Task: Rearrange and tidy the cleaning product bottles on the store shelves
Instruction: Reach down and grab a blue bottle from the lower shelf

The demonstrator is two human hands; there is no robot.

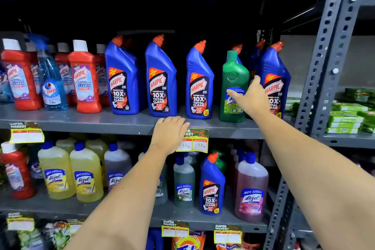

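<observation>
A green Lizol bottle [233, 79] stands on the middle shelf [101, 123] among blue Harpic bottles with orange caps. My right hand [252, 98] wraps its right side, thumb across the label and fingers behind it. A blue Harpic bottle [277, 79] stands just right of that hand. Three more blue Harpic bottles [160, 79] line the shelf front to the left, evenly spaced. My left hand [169, 134] lies palm down on the shelf's front edge, fingers flat, holding nothing.
Red Harpic bathroom cleaners [84, 79] and a blue Colin spray [51, 81] fill the shelf's left end. The lower shelf holds yellow Lizol bottles [86, 176], a pink one [251, 186] and a lone blue Harpic [212, 186]. A perforated grey upright [332, 46] bounds the right side.
</observation>
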